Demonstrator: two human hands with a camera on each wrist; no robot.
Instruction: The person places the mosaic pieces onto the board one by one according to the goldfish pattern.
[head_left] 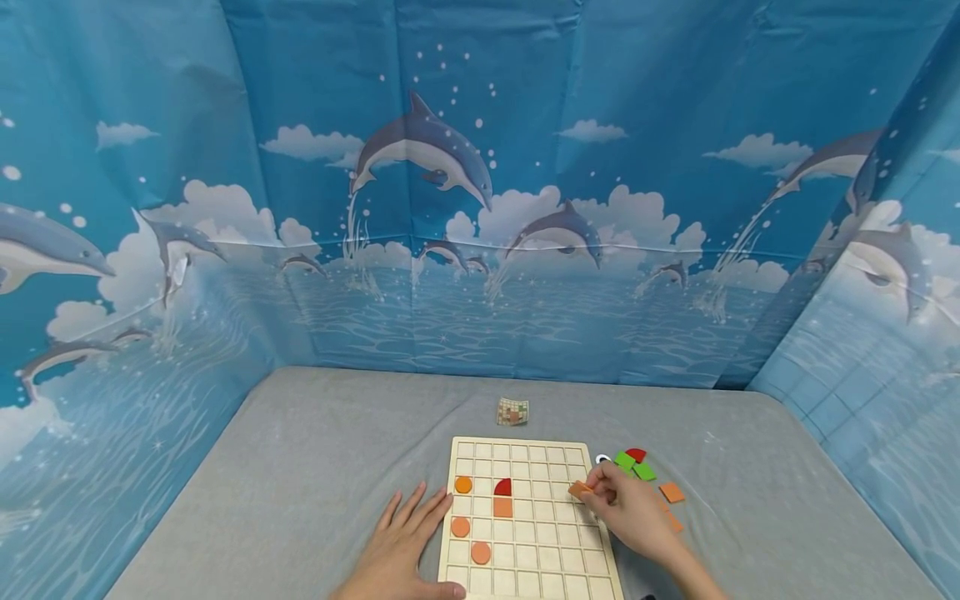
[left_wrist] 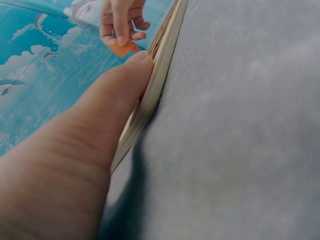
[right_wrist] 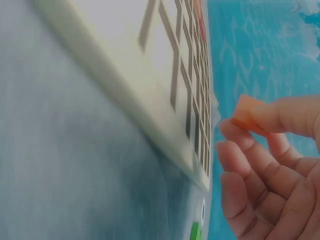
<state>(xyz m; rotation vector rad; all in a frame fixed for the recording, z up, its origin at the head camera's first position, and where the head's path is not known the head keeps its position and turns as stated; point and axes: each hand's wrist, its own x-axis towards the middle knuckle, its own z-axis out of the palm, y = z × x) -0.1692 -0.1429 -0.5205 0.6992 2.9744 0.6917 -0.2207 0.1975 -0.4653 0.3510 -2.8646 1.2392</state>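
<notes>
A wooden grid board lies on the grey cloth, with raised lines marking its square cells. My right hand pinches an orange square tile between thumb and fingers, over the board's right side; the right wrist view shows the same orange tile at the fingertips. On the board's left edge rests my left hand, fingers spread and straight, thumb along the near edge. Cells hold a red quarter-circle, an orange square beneath it, and orange round pieces toward the left.
Right of the board lie loose green tiles, a red piece and orange tiles, some partly behind the right hand. A small white ring sits by the board's corner. Beyond the far edge is a printed grid card. Dolphin-printed curtains surround the table.
</notes>
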